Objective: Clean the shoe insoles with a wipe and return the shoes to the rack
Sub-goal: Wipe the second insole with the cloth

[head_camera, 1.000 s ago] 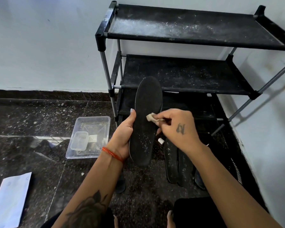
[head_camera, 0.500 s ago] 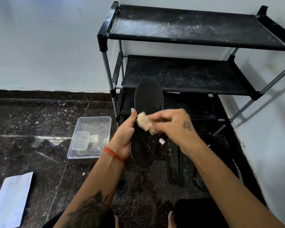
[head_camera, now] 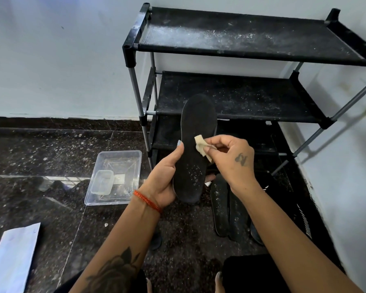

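While left hand (head_camera: 164, 176) clamps insole (head_camera: 195, 149) upright before rack (head_camera: 241, 98), right hand (head_camera: 230, 157) pinches wipe (head_camera: 201, 145) against it: wiping step. Next, likely: stroke down to speckled heel.

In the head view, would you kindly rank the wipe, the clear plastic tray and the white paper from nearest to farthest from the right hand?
1. The wipe, pinched in the right hand itself, against the held insole.
2. The clear plastic tray, on the floor left of the rack.
3. The white paper, at the far lower left.
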Tool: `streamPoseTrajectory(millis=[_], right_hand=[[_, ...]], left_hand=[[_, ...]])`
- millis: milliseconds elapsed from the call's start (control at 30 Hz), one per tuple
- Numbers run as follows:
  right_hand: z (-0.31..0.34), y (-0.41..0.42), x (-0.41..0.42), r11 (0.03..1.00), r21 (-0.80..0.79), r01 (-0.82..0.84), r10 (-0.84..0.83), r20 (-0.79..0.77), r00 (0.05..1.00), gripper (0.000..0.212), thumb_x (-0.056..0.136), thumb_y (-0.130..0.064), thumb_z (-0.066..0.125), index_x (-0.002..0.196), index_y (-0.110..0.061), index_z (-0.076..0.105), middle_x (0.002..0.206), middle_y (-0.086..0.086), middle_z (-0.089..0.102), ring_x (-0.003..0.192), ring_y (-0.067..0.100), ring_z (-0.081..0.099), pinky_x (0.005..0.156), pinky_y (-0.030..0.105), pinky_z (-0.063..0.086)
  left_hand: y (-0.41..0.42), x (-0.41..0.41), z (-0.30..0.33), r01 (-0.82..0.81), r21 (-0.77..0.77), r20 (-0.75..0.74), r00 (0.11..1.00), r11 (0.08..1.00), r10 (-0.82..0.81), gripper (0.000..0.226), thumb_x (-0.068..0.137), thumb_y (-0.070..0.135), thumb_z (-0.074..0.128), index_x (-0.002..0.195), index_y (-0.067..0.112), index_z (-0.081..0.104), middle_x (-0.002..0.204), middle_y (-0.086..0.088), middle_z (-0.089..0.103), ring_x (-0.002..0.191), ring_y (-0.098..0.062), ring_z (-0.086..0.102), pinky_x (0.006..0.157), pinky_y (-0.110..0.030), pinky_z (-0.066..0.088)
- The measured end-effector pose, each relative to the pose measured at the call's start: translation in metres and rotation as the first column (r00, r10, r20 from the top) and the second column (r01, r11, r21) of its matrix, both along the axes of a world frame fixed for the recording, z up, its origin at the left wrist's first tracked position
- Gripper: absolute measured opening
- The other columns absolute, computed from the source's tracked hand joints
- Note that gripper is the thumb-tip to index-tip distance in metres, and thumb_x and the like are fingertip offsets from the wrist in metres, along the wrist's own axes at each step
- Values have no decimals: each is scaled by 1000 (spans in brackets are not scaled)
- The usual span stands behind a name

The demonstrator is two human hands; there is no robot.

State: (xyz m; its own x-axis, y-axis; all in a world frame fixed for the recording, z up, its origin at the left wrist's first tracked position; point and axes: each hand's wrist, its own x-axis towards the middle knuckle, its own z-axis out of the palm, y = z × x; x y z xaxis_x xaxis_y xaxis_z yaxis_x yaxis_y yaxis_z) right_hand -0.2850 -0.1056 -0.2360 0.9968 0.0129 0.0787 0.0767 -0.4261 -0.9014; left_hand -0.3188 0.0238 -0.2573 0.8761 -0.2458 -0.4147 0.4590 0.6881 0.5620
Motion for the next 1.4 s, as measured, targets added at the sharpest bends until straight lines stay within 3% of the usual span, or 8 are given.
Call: streamPoseTrajectory(millis=[200, 300, 533, 667, 867, 1100, 1267, 1400], right_hand=[[-6, 12, -15, 885, -458, -85, 213, 237, 948, 18, 78, -12, 69, 88, -25, 76, 81, -6, 71, 79, 12, 61, 68, 17, 42], [-4, 20, -25, 887, -420, -193, 308, 225, 924, 16, 74, -13, 73, 83, -25, 77, 78, -7, 72, 73, 8, 64, 66, 13, 45], [15, 2, -12, 937, 80, -340, 343, -31, 939, 19, 69, -11, 79, 82, -25, 75, 79, -8, 73, 72, -3, 64, 70, 11, 49], [5, -10, -7, 962, -261, -81, 157, 286, 945, 18, 76, -6, 72, 87, -20, 76, 82, -6, 72, 71, 1, 62, 68, 9, 47], [-3, 5, -21, 823, -521, -226, 348, 150, 925, 26, 77, -5, 66, 93, -23, 76, 88, -3, 72, 83, 13, 65, 75, 20, 48], [4, 9, -24, 872, -293, -391, 391, -61, 918, 22, 73, -7, 75, 88, -23, 76, 85, -8, 73, 77, 1, 65, 74, 11, 50], [23, -2, -18, 873, 335, -353, 437, -219, 872, 24, 69, 5, 74, 81, -16, 74, 75, -1, 73, 70, 6, 67, 68, 17, 53], [7, -8, -10, 958, -191, -212, 232, 89, 969, 21, 75, -7, 73, 87, -24, 75, 77, -14, 69, 68, -2, 63, 69, 9, 48]], left_hand=[[-2, 0, 0, -42, 7, -74, 996, 999, 42, 54, 102, 37, 30, 88, 3, 70, 78, -15, 72, 68, -22, 71, 63, -32, 60], [3, 1, -1, -53, -8, -91, 994, 999, 52, 68, 101, 38, 32, 62, -1, 71, 64, -15, 68, 58, -22, 69, 55, -29, 58], [6, 2, 1, -34, -50, -90, 996, 998, 30, 59, 99, 40, 34, 93, -8, 69, 87, -24, 70, 69, -29, 71, 60, -38, 60], [5, 4, 1, -82, -71, -76, 994, 994, 76, 55, 100, 38, 33, 99, -2, 70, 95, -21, 71, 77, -31, 71, 70, -44, 58], [4, 3, -2, -103, -46, -91, 991, 994, 98, 52, 101, 40, 29, 111, -1, 60, 98, -17, 71, 83, -25, 72, 75, -36, 57], [2, 2, -4, -92, 17, -100, 991, 996, 93, 54, 100, 44, 31, 99, -1, 63, 84, -14, 72, 71, -23, 72, 64, -31, 59], [4, 4, 0, -41, -1, -79, 996, 999, 41, 62, 96, 48, 34, 115, -5, 61, 96, -19, 68, 75, -24, 71, 69, -33, 60], [3, 4, -3, -106, -23, -62, 993, 994, 105, 51, 99, 41, 36, 101, 0, 67, 94, -17, 72, 79, -25, 72, 76, -38, 57]])
